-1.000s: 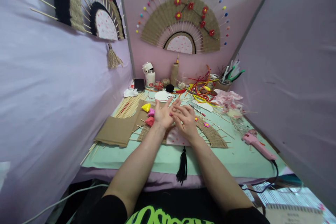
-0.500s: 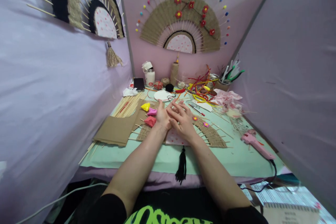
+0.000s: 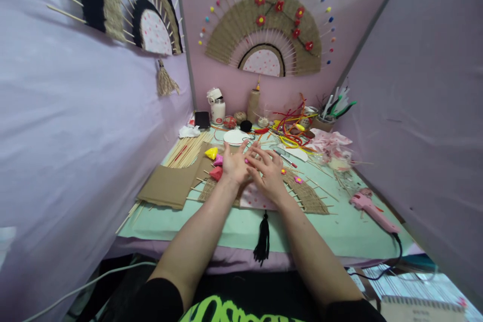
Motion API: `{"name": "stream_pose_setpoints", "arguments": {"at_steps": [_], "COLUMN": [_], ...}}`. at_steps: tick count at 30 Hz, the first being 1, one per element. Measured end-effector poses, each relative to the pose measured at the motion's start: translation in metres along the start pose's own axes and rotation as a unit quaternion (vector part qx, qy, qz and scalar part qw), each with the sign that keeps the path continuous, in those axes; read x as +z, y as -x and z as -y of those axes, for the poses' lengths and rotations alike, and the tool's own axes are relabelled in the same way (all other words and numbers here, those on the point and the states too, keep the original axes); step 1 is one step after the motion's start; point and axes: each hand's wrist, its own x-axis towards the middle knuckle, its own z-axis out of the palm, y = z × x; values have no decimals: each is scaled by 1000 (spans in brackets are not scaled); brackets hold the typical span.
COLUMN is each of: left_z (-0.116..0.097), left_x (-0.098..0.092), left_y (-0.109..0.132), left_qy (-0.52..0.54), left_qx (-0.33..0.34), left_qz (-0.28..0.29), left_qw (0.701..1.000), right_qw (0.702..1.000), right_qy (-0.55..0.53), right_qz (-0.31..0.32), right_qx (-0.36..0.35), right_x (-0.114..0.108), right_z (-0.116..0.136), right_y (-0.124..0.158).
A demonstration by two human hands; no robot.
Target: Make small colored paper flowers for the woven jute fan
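Note:
My left hand lies palm up with its fingers spread, above the half-round woven fan. Over its palm and fingers rests my right hand, its fingers stretched out and apart. A tiny pink bit, perhaps a clay ball, shows between the right fingertips and the left palm. Beneath my hands, the fan has a dotted pink centre, small clay flowers and a black tassel. Left of my hands sit lumps of yellow clay, pink clay and red clay.
Brown cardboard and thin sticks lie at left. A pink glue gun rests at right, its cord over the edge. Behind are a white bottle, coloured pipe cleaners and a tool pot. Partitions enclose the table.
My hands have parted slightly, and a small pink bit now shows between them. The whole view has shifted a little to the right.

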Motion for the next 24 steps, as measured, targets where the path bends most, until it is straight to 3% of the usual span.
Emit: {"name": "stream_pose_setpoints", "arguments": {"at_steps": [3,8,13,16,19,24], "left_z": [2,0,5,1,-1,12], "left_x": [-1,-1,-1,-3,-4,-2], "left_y": [-1,-1,-1,-2,-2,-3], "left_qy": [-15,1,-9,10,20,-9], "left_qx": [-23,16,-32,1,13,-27], "left_qz": [2,-3,4,-3,2,-1], "left_qw": [1000,1000,999,1000,1000,1000], "right_qw": [1000,1000,1000,999,1000,1000], "right_qy": [-9,-12,-13,-29,-20,-24], "right_qz": [13,4,12,23,18,12], "right_qx": [-16,-9,-15,-34,-9,8], "right_x": [0,0,1,1,1,1], "right_z": [2,-1,0,-1,-6,-10], "right_y": [0,0,0,1,1,0]}}
